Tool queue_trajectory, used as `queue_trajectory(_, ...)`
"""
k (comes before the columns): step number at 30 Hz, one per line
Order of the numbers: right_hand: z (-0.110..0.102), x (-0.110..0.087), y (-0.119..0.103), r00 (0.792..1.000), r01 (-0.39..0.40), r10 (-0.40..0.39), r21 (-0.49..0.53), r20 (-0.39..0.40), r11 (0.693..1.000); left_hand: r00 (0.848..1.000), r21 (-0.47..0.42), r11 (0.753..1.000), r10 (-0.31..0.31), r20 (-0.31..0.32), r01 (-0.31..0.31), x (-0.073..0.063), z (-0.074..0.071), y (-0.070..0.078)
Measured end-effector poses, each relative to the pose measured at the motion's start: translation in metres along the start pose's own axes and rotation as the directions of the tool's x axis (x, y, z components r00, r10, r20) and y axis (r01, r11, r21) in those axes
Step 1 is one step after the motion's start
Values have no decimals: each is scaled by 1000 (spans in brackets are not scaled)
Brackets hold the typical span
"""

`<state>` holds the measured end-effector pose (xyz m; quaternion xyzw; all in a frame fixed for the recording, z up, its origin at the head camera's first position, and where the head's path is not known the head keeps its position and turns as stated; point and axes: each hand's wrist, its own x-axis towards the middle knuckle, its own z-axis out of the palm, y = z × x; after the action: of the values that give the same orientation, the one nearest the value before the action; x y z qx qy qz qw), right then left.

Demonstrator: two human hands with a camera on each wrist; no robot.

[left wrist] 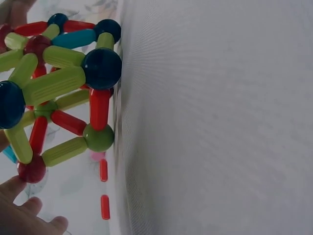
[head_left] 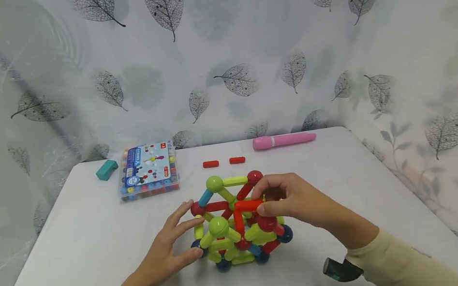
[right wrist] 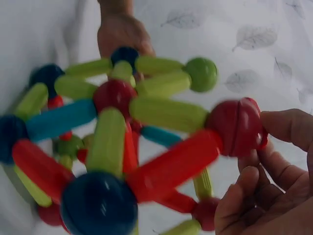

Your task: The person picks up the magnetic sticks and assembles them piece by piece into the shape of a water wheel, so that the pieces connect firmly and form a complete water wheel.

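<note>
A ball-and-stick structure of magnetic rods and balls [head_left: 219, 226] stands on the table in front of me, in yellow-green, red, light blue and dark blue. My left hand [head_left: 167, 252] is at its left side, fingers extended, the thumb by a dark blue ball [head_left: 200, 248] and a fingertip by a red ball [head_left: 197, 209]. With thumb and finger, my right hand [head_left: 296, 199] pinches a red rod [head_left: 248, 206] at the upper right. In the right wrist view a large red ball [right wrist: 235, 128] mostly hides that rod.
Two loose red rods [head_left: 211, 164] lie behind the structure. At the back left are a clear box [head_left: 146, 167] of parts with a printed label and a teal block [head_left: 107, 170]. A pink marker-like stick [head_left: 284, 140] lies along the table's back edge, before a leaf-patterned curtain [head_left: 218, 66].
</note>
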<state>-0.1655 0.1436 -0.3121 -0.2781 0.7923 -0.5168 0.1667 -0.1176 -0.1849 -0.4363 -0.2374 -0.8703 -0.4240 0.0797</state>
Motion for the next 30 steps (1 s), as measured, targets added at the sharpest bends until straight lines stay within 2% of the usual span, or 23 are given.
queue_trajectory(8, 18, 3, 2, 999, -43, 44, -32, 16, 999, 1000, -4, 1000, -4, -1, 4, 0, 1, -1)
queue_trajectory(23, 26, -1, -4, 1000, -1, 1, -135, -2, 991, 1000, -4, 1000, -1, -3, 1, 1, 2, -1)
queue_trajectory(30, 29, -3, -7, 1000, -16, 12, -184, -23, 983, 1000, -12, 1000, -5, 1, 5, 1, 2, 0)
